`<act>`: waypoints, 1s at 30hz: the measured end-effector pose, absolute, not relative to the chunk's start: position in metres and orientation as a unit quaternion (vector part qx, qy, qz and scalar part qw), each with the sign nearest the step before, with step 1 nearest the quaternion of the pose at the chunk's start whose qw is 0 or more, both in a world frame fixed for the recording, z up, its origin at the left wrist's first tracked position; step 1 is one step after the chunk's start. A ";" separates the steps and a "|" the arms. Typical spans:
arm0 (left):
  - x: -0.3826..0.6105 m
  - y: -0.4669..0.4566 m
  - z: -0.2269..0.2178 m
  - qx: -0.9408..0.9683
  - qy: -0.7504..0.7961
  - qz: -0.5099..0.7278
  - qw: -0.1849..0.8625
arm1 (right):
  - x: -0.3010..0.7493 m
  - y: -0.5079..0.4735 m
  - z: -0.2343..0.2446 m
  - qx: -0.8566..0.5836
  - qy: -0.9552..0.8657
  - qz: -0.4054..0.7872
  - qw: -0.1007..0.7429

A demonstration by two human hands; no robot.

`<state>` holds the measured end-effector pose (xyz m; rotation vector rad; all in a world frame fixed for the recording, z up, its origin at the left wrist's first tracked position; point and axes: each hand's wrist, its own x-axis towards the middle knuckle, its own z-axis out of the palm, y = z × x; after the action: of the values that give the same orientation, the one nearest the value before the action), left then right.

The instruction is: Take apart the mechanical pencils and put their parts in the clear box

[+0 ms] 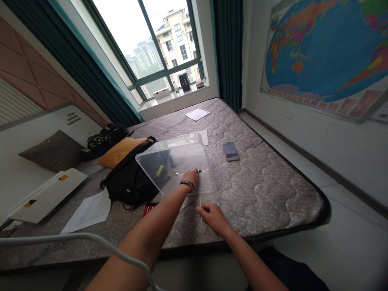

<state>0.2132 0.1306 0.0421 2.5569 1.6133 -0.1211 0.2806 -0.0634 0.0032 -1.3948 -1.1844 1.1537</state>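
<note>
My left hand (190, 178), a watch on its wrist, reaches onto a clear plastic board (176, 163) lying on the bare mattress (257, 190). Its fingers pinch a small dark object (199, 171) at the board's near edge. My right hand (212, 214) rests on the mattress just in front of the board, fingers curled around a thin white stick (200, 204) that stands nearly upright.
A black backpack (129, 182) lies left of the board, with an orange cushion (119, 151) behind it. Printed paper sheets (89, 212), a white box (45, 194), red pens (148, 208), a dark small packet (230, 151) and a white paper (197, 114) lie about. Floor lies right.
</note>
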 end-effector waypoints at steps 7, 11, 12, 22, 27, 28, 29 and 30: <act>0.221 0.141 0.040 0.837 0.539 -0.072 0.057 | 0.279 -0.061 -0.007 -0.565 -0.488 0.467 0.473; 0.219 0.145 0.044 0.842 0.527 -0.090 0.071 | 0.281 -0.060 -0.009 -0.567 -0.477 0.472 0.479; 0.217 0.144 0.046 0.844 0.523 -0.091 0.075 | 0.281 -0.059 -0.008 -0.566 -0.472 0.473 0.482; 0.159 0.083 0.053 0.849 0.504 0.000 0.155 | 0.287 -0.050 -0.015 -0.551 -0.359 0.505 0.559; 0.125 0.009 0.037 0.821 0.490 0.116 0.271 | 0.283 -0.049 -0.021 -0.611 -0.370 0.434 0.549; 0.120 -0.006 0.032 0.810 0.486 0.138 0.298 | 0.282 -0.050 -0.022 -0.621 -0.388 0.408 0.546; 0.115 -0.019 0.026 0.800 0.486 0.157 0.314 | 0.280 -0.052 -0.021 -0.624 -0.406 0.389 0.542; 0.111 -0.031 0.021 0.792 0.485 0.170 0.328 | 0.277 -0.054 -0.021 -0.622 -0.424 0.382 0.536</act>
<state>0.1112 -0.0306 0.0206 2.0748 1.2711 0.4449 0.2771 -0.0542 -0.0209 -1.4819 -1.0085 0.9087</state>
